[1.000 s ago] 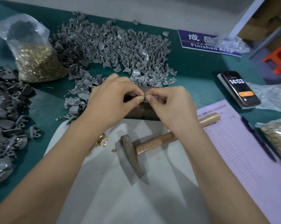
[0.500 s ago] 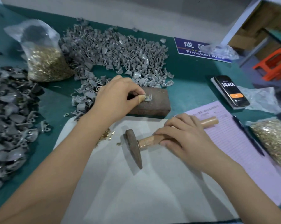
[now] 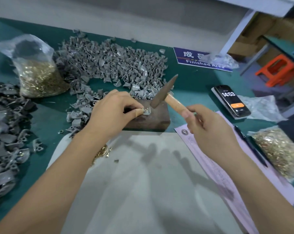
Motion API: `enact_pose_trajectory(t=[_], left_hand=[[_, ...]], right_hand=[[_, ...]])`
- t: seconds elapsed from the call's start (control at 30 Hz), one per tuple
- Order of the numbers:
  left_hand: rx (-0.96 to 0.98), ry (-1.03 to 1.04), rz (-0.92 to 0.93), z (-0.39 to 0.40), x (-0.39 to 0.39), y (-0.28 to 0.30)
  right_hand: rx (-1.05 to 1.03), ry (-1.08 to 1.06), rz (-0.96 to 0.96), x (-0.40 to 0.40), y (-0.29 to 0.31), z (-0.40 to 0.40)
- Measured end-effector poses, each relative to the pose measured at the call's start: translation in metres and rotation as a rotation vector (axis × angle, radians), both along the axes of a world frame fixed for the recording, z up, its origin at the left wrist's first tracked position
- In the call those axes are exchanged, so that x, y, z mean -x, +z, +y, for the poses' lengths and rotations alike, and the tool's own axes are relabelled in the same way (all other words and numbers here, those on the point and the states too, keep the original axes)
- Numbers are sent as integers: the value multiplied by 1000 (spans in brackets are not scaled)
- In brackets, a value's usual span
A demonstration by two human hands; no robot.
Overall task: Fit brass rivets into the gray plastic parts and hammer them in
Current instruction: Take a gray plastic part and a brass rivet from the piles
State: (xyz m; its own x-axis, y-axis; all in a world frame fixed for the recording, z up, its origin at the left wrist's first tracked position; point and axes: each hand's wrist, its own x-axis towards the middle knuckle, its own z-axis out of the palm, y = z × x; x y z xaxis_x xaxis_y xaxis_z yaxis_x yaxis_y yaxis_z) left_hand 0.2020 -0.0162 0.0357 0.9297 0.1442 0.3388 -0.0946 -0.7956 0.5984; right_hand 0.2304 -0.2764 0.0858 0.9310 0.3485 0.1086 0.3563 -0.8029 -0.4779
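Mid-frame: your left hand (image 3: pixel 112 114) pinches the riveted gray part (image 3: pixel 147 112) on the block (image 3: pixel 153 119), your right hand (image 3: pixel 208 130) grips the raised hammer (image 3: pixel 164 93); hammering remains.

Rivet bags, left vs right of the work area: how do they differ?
The left rivet bag stands upright near the table's far edge, its loose top rising above the rivets; the right rivet bag lies flat and low at the near right edge, beside the pen. Both are clear plastic holding brass rivets.

One hammer (image 3: pixel 166 93), one phone (image 3: pixel 231 101), two rivet bags (image 3: pixel 39 76), one block (image 3: pixel 153 118).
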Motion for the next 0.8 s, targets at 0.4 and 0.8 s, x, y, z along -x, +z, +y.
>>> enact_pose_trajectory(t=[0.4, 0.8], left_hand=[[3, 62, 11, -2, 0, 1], [-80, 57, -9, -2, 2, 3]], right_hand=[[95, -37, -169, 17, -4, 25], [121, -72, -288, 18, 4, 21]])
